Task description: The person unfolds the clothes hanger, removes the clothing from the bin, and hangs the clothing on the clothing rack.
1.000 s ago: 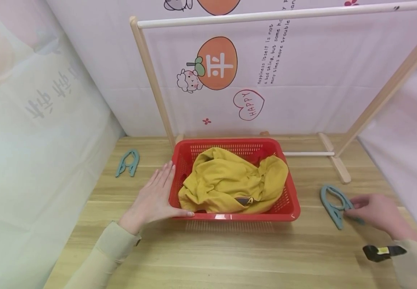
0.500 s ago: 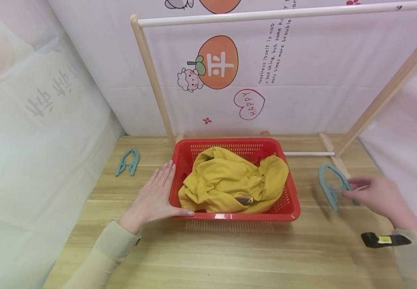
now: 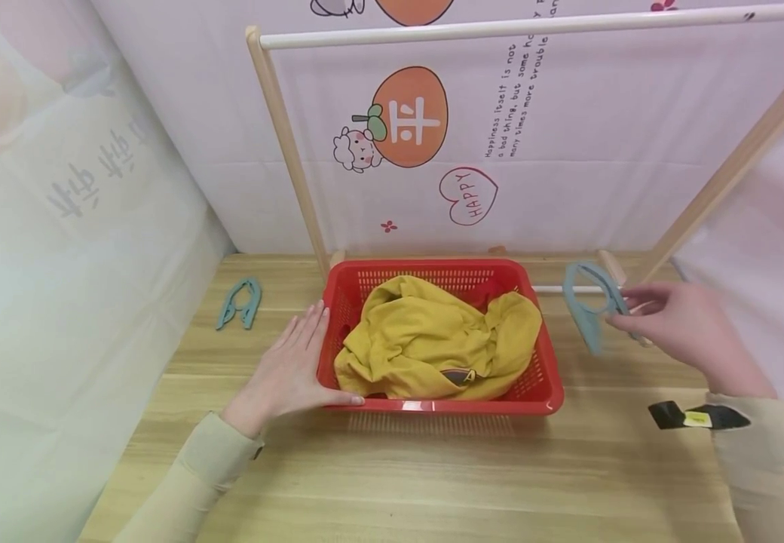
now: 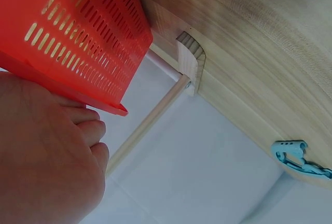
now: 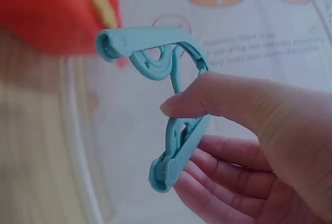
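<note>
At left, one blue hanger [image 3: 252, 308] lies on the table [image 3: 392, 483]; the left hand [image 3: 286, 381] rests straight-fingered against the red basket [image 3: 487, 408]. Further right, the right hand [image 3: 690, 326] pinches a raised hanger [image 3: 585, 322] — best held firmly, clear of the basket.

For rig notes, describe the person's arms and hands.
Long pale beige sleeves on both sides; the left hand and right hand are bare. A black piece with a yellow label sits at the right cuff, a dark bit at the left.
</note>
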Tool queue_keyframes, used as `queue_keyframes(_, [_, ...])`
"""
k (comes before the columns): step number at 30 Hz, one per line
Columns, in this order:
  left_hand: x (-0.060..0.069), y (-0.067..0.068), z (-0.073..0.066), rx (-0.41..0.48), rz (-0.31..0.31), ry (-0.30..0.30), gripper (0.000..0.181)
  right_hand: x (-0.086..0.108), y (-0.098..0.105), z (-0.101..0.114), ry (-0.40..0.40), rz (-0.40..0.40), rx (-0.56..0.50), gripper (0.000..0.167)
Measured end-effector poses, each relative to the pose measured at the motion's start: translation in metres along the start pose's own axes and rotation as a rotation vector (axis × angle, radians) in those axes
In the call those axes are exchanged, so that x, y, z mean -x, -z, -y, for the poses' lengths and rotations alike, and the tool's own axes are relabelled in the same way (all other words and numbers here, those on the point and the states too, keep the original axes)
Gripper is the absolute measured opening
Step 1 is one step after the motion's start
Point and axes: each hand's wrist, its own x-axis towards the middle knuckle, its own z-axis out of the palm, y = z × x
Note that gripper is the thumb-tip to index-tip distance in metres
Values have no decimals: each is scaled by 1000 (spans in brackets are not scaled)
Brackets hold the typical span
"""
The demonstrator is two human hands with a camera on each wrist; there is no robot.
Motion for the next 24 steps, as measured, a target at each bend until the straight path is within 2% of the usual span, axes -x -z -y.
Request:
queue_keyframes(9, [0,-1,0,-6,6,-3,141,-15,-15,45,19,-20,-44,56])
queue_keyframes(17, [0,-1,-1,-3,2,-9,140,-30,-41,72,73,-3,-160,47])
queue_keyframes(24, [0,0,-1,11,-5,-6,140,-46,-65,92,114,2,-172,40])
